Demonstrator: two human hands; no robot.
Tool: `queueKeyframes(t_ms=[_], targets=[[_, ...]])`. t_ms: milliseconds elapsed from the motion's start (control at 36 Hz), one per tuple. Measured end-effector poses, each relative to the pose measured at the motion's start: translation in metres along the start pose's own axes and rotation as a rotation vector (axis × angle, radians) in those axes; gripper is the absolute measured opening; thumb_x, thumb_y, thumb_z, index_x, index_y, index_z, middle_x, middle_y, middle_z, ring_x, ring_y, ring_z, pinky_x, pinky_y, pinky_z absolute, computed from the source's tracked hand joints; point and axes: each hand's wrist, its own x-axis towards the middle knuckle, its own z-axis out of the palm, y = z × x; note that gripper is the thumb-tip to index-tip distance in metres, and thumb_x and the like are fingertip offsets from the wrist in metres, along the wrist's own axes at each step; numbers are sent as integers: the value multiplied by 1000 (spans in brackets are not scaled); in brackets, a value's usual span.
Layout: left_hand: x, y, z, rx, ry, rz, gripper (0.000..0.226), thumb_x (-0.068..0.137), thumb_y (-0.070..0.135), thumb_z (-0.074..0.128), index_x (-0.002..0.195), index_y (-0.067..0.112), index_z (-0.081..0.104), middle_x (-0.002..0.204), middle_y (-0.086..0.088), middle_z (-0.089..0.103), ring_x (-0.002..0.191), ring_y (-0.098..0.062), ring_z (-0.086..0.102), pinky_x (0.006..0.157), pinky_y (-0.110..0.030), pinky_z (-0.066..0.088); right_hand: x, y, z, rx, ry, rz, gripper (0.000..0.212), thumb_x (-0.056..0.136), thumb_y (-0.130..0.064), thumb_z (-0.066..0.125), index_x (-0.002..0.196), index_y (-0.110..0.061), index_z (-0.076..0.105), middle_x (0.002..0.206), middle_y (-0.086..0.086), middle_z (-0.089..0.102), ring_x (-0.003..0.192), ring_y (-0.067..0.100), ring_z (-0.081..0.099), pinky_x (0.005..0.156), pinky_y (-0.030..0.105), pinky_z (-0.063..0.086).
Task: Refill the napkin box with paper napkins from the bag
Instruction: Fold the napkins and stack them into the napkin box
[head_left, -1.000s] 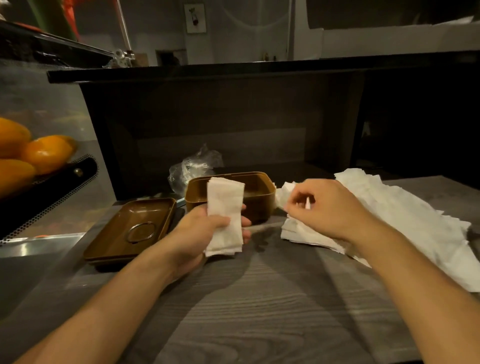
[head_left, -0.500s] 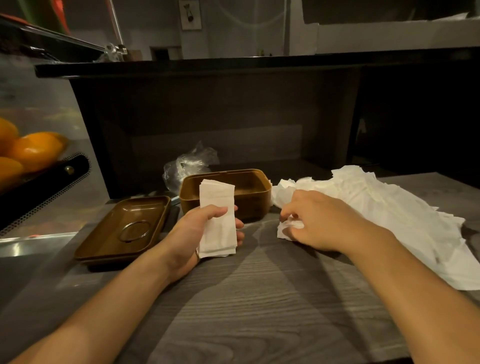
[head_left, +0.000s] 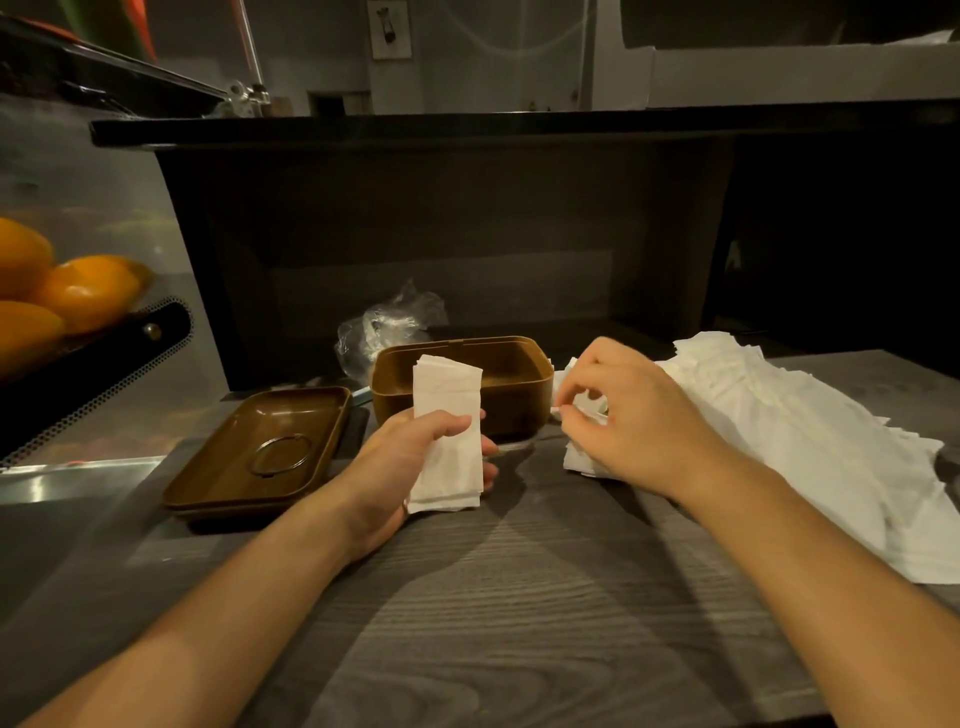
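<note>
Two hands work over a grey wood-grain tabletop (head_left: 519, 623). The left hand (head_left: 415, 462) grips a folded stack (head_left: 449, 436) of white napkins, thumb across the front and fingers curled behind, holding it upright just in front of the box (head_left: 519, 395). The stack's top edge overlaps the box's near wall in this view (whether they touch I cannot tell). The right hand (head_left: 634, 415) has its fingers bent and pinches the edge of a napkin (head_left: 576, 410) at the left end of the loose pile (head_left: 805, 441), its heel resting on that pile.

The box is brown, open at the top, and stands at the middle of the tabletop near the far edge; what shows of its inside is dark, and any napkins in it cannot be made out. Its lid (head_left: 265, 457) lies to the left of it, turned hollow side up, with a metal ring at the centre. The pile of napkins spreads from just right of the box out to the right edge of the view, sheets overlapping and a little rumpled.

Behind the box, against the dark back panel, sits a crumpled clear plastic bag (head_left: 389, 327). Far left, several oranges (head_left: 78, 296) rest in a black perforated holder beside a steel surface.
</note>
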Motion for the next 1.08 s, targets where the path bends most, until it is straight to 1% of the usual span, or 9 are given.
queueKeyframes(t_ms=[139,250,444,639,722,833,944,1000,1083], targets=[[-1,-1,-1,1,4,0,31,98,26,57,128,20,59,99,-8,77,90,-25,76,75,-37,60,0,-8,3,171,107,-62,14,92,-22,70,88,-33,63,97,-18,51,94,3,54,69,7,41],[-1,-1,0,10,14,6,30,99,26,56,129,19,58,100,-10,77,89,-25,76,73,-36,61,1,-14,-1,436,180,16,15,96,-19,66,94,-32,60,92,-23,57,96,-10,54,70,0,43],[0,-1,1,42,38,14,31,100,24,56,130,19,58,103,-11,76,91,-25,76,78,-38,61,0,-7,6,368,-123,58,11,101,-23,60,100,-35,60,95,-20,61,94,3,60,73,10,45],[0,-2,1,70,65,22,33,100,27,55,133,23,53,104,-7,75,91,-21,73,76,-36,55,12,-13,-12,694,125,205,9,101,-25,60,102,-32,64,96,-16,66,93,5,62,71,13,48],[1,-2,0,56,48,23,29,101,24,54,130,20,57,101,-9,76,91,-24,75,78,-38,59,11,-1,-10,493,43,204,5,99,-29,63,102,-33,64,95,-17,64,88,5,61,69,15,44],[1,-2,-1,46,49,19,25,102,23,53,125,19,59,100,-10,76,89,-25,75,81,-41,60,2,4,2,127,-361,192,31,91,-43,71,119,-36,59,93,-18,58,85,4,58,68,17,44],[1,-3,-2,47,56,22,22,102,22,53,122,19,61,98,-11,76,89,-27,75,85,-44,59,4,5,-9,-172,-278,169,50,84,-71,62,116,-33,61,107,-11,55,94,7,52,73,23,44],[2,-3,-2,46,52,19,21,102,21,53,121,19,61,97,-11,77,89,-26,75,85,-44,59,3,7,-12,-341,-339,141,65,77,-85,54,113,-32,62,112,-8,56,97,10,50,73,27,44],[2,-2,-3,54,46,16,22,102,21,54,122,19,61,97,-11,77,89,-26,75,86,-44,59,-1,6,-8,-355,-452,118,74,71,-88,56,122,-34,60,119,-8,56,103,12,46,81,30,45]])
